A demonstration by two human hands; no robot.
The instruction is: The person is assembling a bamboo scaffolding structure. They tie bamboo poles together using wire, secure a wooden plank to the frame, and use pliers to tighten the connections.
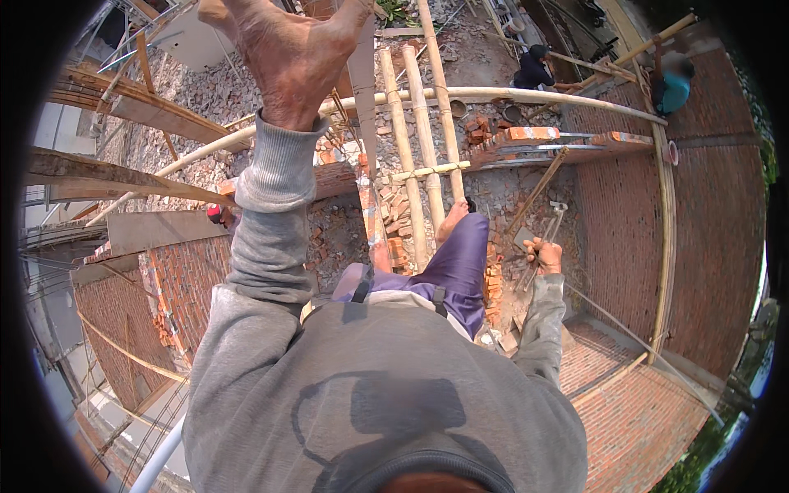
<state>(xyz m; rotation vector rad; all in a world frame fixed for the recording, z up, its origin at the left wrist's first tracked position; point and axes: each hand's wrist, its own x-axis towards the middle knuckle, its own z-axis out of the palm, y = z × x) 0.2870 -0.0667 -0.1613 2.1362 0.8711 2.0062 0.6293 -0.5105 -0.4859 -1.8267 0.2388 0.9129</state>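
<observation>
My left arm reaches up to the top of the picture. My left hand (pixel 292 62) is beside an upright board (pixel 362 107). Its digits spread apart, but their tips are cut off by the edge, so any grip is hidden. Lower right, my right hand (pixel 544 256) is closed round a long thin metal tool with a pale hooked end (pixel 559 207). A small grey flat piece (pixel 523 238) shows beside those fingers; whether it belongs to the tool I cannot tell. My bare foot (pixel 452 222) is at the bamboo poles (pixel 427 152) below me.
A long curved bamboo pole (pixel 509 94) crosses ahead. Brick walls (pixel 616 222) stand at the right, with another brick wall (pixel 197 279) at the left. Rubble and loose bricks (pixel 399 214) lie below. One person (pixel 674 86) is far right, another (pixel 536 67) crouches nearby, and a red-capped person (pixel 218 215) is left.
</observation>
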